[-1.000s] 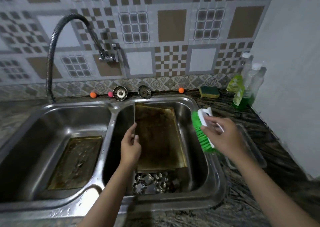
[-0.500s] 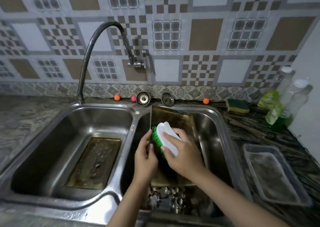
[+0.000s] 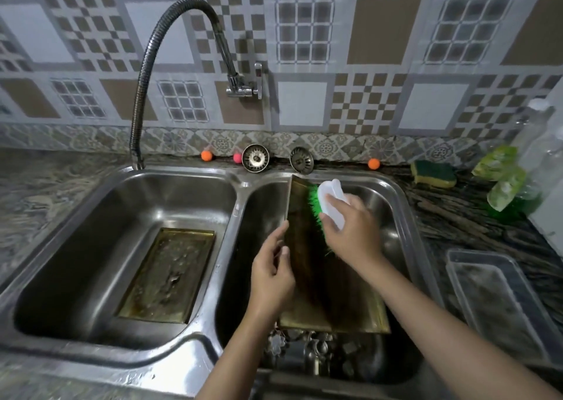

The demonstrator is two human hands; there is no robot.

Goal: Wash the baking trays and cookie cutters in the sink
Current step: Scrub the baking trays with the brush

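We prop the baking tray [image 3: 307, 265] up on its near edge in the right basin of the sink [image 3: 213, 335], tilted so its dirty face turns toward the brush. Our left hand [image 3: 272, 280] pinches the tray's left rim between thumb and fingers, which we judge steadies it against the push of scrubbing. Our right hand [image 3: 350, 229] wraps its grip around the white back of the scrubbing brush [image 3: 326, 206], with the green bristles pressed to the far part of the tray. A second tray [image 3: 167, 274] lies flat on the floor of the left basin, wet and not yet scrubbed. The cookie cutters [image 3: 307, 343] sit heaped at the near end of the right basin, just below the raised tray. On the bench to the right lie a sponge [image 3: 434, 172] and a clear plastic container [image 3: 499, 302].
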